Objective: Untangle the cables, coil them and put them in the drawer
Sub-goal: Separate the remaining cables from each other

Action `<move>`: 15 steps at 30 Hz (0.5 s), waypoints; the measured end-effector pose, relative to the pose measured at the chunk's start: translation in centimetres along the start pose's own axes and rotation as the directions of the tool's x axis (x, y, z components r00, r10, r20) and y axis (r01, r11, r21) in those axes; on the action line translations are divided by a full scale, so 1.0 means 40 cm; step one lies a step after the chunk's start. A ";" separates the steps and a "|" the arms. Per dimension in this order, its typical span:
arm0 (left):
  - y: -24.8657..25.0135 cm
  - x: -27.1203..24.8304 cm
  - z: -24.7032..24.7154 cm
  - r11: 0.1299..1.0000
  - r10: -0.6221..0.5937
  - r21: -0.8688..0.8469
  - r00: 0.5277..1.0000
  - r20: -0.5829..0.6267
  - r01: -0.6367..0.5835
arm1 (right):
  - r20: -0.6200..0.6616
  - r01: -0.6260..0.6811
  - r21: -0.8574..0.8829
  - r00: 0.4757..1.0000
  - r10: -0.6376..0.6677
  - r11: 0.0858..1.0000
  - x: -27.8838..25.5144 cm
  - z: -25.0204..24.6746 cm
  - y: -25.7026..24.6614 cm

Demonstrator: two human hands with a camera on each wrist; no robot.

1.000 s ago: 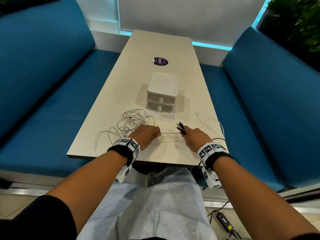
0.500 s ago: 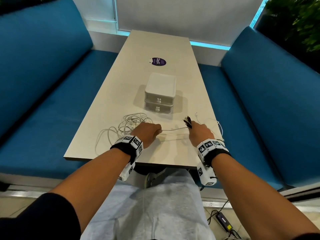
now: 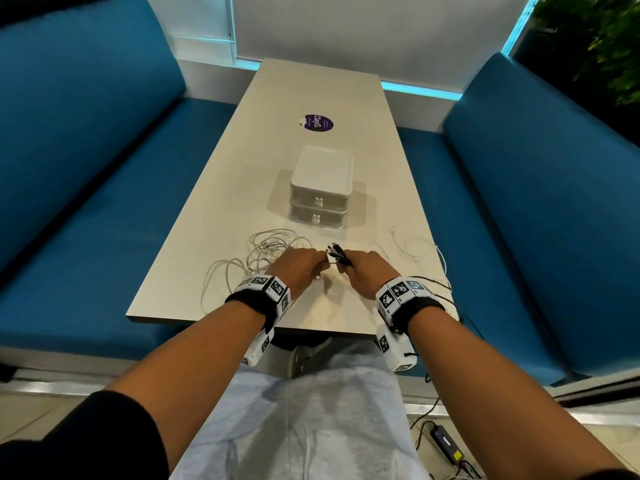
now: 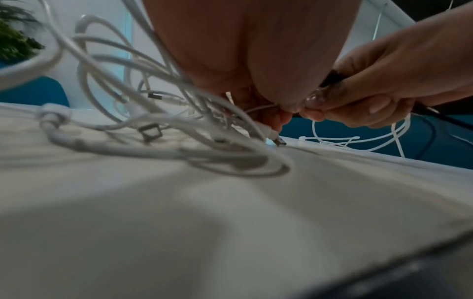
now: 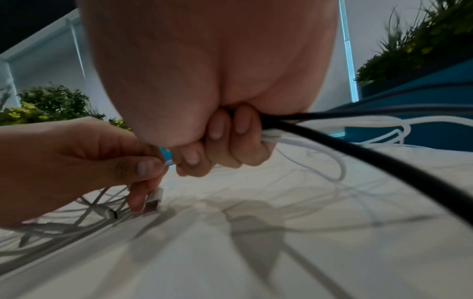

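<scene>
Head view: both hands meeting over near table edge, closer together than a second ago.

Right hand (image 3: 367, 270) curled tight round black cable (image 5: 358, 153) and white cable (image 5: 320, 141), black plugs poking up from fist. Left hand (image 3: 298, 268) pinching thin white strand beside it, fingertips (image 5: 143, 168) nearly touching right knuckles. White tangle (image 3: 263, 254) just left on table (image 3: 180, 289); closed drawer unit (image 3: 320, 188) beyond.
</scene>
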State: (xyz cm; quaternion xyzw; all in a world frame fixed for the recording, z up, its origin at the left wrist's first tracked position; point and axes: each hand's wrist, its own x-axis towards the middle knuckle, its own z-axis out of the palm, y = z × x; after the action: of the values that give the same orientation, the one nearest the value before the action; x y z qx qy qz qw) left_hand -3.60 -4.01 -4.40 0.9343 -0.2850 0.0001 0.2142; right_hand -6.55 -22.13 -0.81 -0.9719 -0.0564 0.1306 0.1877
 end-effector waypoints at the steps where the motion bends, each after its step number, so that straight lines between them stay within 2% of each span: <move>1: -0.005 0.004 0.002 0.999 0.009 0.033 1.000 0.006 -0.010 | -0.001 -0.012 -0.005 1.000 0.012 1.000 -0.002 -0.007 0.005; 9: -0.022 0.016 0.000 0.985 0.063 0.157 0.998 0.030 -0.067 | 0.002 -0.169 0.018 0.986 0.169 0.985 -0.019 -0.055 0.081; 13: -0.015 0.016 -0.001 0.970 0.047 0.238 0.998 0.053 -0.058 | -0.014 -0.235 0.032 0.972 0.236 0.971 -0.018 -0.061 0.097; 15: -0.021 0.010 -0.007 0.943 0.037 0.331 0.998 0.043 -0.049 | -0.026 -0.256 0.021 0.966 0.256 0.966 -0.015 -0.064 0.108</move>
State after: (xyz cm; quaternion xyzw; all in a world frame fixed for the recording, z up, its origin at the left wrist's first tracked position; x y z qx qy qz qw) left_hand -2.79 -3.47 -4.42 0.9504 -0.3050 0.0356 0.0487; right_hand -6.14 -27.11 -0.01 -0.9711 0.0735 0.1404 0.1783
